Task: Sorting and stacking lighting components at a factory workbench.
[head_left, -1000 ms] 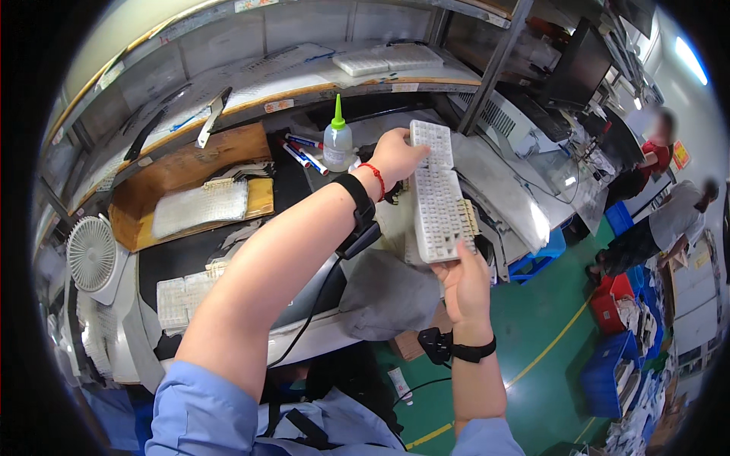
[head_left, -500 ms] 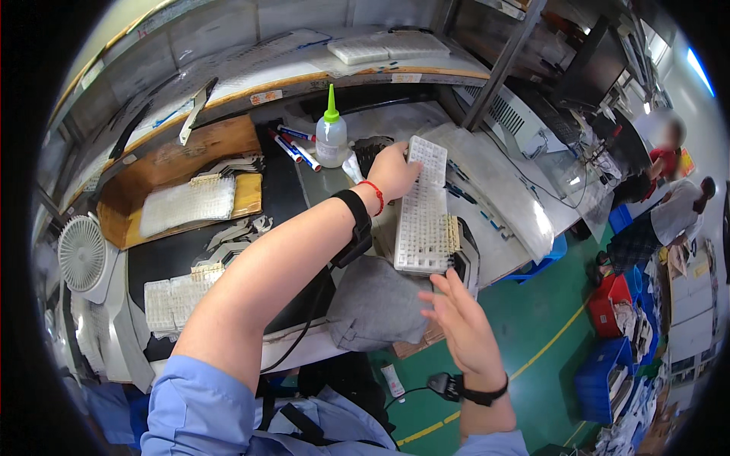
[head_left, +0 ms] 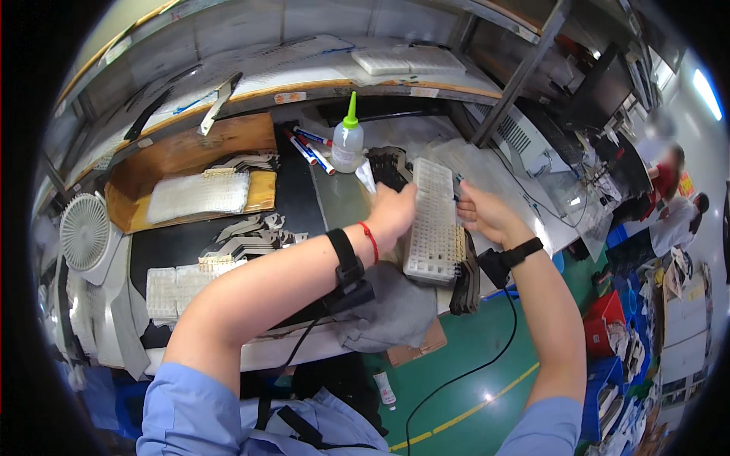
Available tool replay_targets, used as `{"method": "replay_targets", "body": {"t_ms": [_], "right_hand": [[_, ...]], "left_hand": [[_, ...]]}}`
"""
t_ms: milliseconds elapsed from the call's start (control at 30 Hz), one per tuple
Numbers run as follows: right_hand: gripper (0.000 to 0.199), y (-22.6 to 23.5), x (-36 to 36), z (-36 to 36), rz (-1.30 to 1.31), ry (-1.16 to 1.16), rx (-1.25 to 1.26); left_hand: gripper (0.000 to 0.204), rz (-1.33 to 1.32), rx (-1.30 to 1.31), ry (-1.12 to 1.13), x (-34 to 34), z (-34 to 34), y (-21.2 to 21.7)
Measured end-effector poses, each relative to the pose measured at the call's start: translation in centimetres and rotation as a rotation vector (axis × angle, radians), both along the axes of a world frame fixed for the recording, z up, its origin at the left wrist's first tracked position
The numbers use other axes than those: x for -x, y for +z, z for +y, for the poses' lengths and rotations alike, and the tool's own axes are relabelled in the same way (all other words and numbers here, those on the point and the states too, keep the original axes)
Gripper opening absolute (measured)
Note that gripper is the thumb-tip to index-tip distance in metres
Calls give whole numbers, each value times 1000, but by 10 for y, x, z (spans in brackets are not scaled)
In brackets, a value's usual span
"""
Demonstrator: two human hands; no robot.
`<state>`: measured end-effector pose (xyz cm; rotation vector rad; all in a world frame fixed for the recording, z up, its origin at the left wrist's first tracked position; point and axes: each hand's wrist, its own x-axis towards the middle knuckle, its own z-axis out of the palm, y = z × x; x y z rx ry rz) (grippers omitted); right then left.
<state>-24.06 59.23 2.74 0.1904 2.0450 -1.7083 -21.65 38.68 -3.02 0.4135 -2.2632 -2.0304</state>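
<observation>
In front of me a stack of white gridded plastic trays [head_left: 432, 228] lies slanted on the bench. My left hand [head_left: 394, 215] is closed at its left edge, fingertips against the side and partly hidden. Beside the upper right edge, my right hand [head_left: 487, 213] has its thumb and fingers drawn together around a small dark thin piece, too small to name. A row of cream-coloured pieces [head_left: 460, 247] runs along the stack's lower right edge, next to dark flat bent parts [head_left: 466, 285]. A grey cloth [head_left: 391, 308] lies below my left hand.
A green-tipped squeeze bottle [head_left: 348, 144] and several markers [head_left: 313, 150] stand or lie behind my left hand. To the left are a wooden box [head_left: 122, 190], more gridded trays [head_left: 171, 292] and a white fan [head_left: 85, 235]. A shelf [head_left: 304, 90] crosses behind. Two people are far right.
My right hand has moved up from the stack's lower end to its upper right side, fingers now closing. My left hand has slid down along the left edge. The view has shifted slightly.
</observation>
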Motion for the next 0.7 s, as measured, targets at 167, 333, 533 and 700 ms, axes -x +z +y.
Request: {"method": "replay_targets", "body": {"t_ms": [167, 333, 533, 700], "right_hand": [[72, 4, 26, -10, -99, 119, 15], [69, 0, 25, -28, -114, 166, 58], [63, 5, 36, -41, -152, 172, 52], [62, 7, 38, -45, -150, 204, -24]], "left_hand": [[72, -229, -277, -184, -32, 12, 18], [76, -285, -339, -188, -17, 3, 11], [79, -251, -310, -81, -9, 2, 16], [81, -227, -286, -136, -6, 2, 9]]}}
